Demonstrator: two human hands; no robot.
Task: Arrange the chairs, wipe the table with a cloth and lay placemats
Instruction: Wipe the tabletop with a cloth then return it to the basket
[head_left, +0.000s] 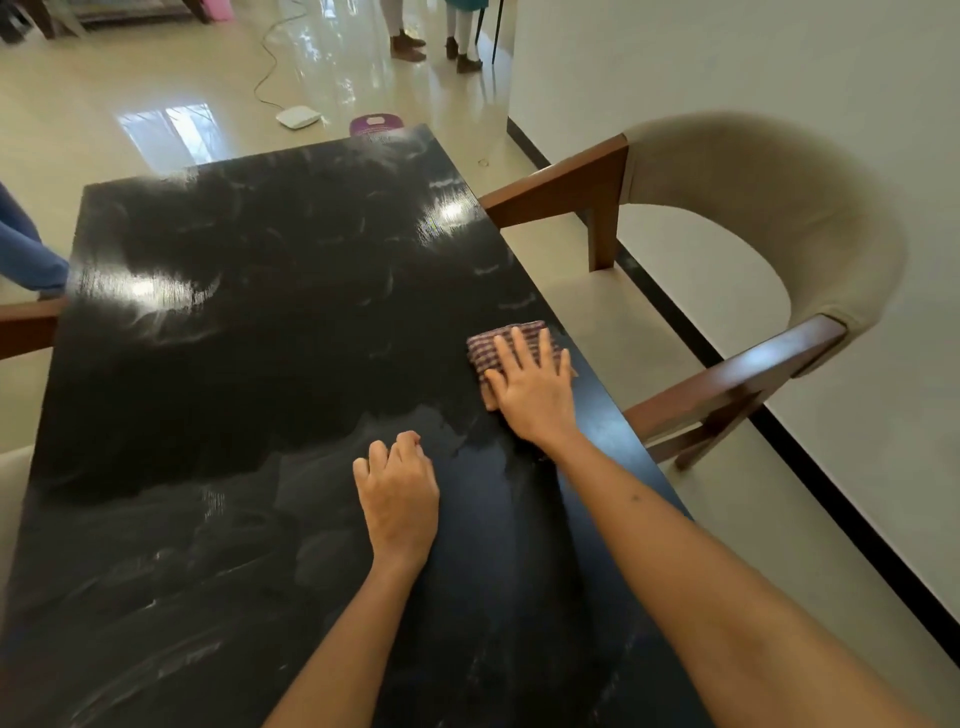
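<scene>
A person's right hand (530, 387) is pressing flat, fingers straight and spread, on a folded checked cloth (511, 343) lying near the right edge of a black table (249, 291). The left hand (397, 493) is resting on the tabletop just beside it, w/ fingers curled under and holding nothing; the two hands are apart, the left nearer the camera. Pale streaks and glare patches are showing across the dark surface. A chair (769, 208) w/ a beige padded back and brown wooden arms is standing at the table's right side, one armrest touching or nearly touching the table edge; can't tell which. Part of another wooden armrest (26, 325) is showing at the left edge. On the shiny floor beyond the table, a white device (297, 117) w/ a cable and a purple item (375, 124) are lying; two people's legs (436, 36) are standing farther back.
</scene>
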